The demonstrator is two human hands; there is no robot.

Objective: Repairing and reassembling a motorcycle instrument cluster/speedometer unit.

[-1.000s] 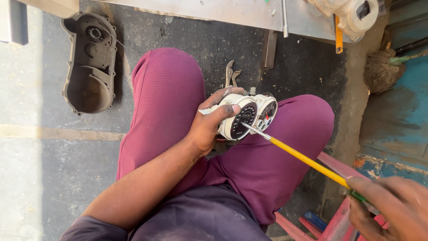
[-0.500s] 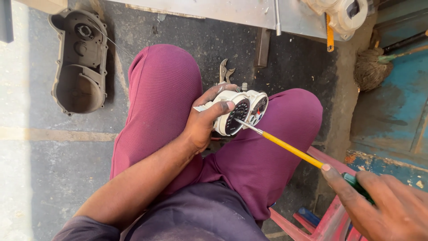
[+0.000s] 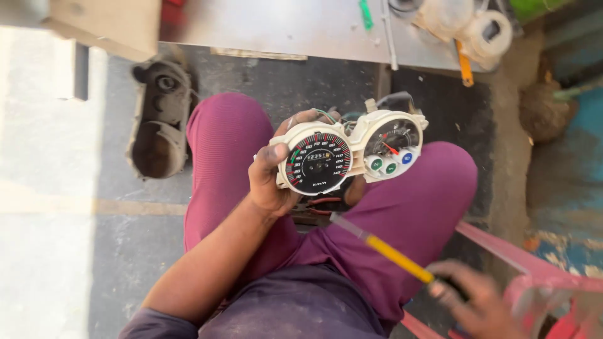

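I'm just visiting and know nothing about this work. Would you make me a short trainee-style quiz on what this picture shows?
1. True or false: the left hand holds the white instrument cluster with its dials facing up toward the camera.
2. What does the right hand hold? A) a hammer B) a yellow-shafted screwdriver C) a paintbrush
3. What lies on the floor to the left of the maroon trousers?

Key
1. True.
2. B. Its tip sits just below the cluster; the blur hides whether they touch.
3. A dark engine cover.
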